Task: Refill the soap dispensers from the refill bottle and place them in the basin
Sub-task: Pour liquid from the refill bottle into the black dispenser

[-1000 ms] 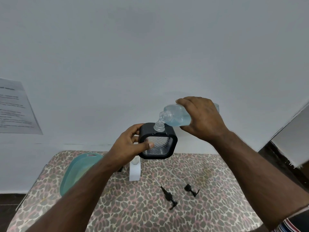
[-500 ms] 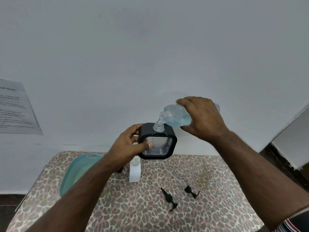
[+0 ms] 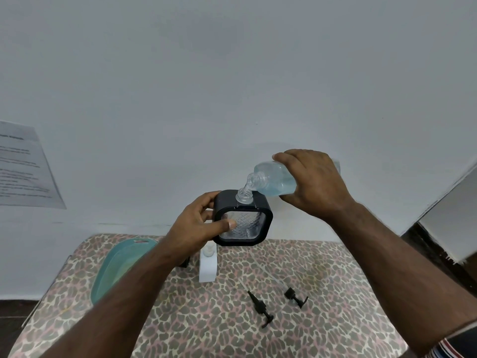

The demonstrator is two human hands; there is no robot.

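- Little had changed over the last second: the refill bottle was still held tilted, the right hand clamped round it, its mouth just above the neck of the black-framed dispenser, which the left hand gripped above the table.
- Pouring was judged still under way.
- The white dispenser was left uncapped, near the teal basin, two pump heads lying beside.
- Nothing was seen blocking the pour.

Camera: just one, worn on the person's head.
Facing: forward and a bit down, at the wall and the bench.
Nearness: close; both arms reach in from the bottom edge.
Lens: wide, so straight edges bend.
Shared part: none, only one view.
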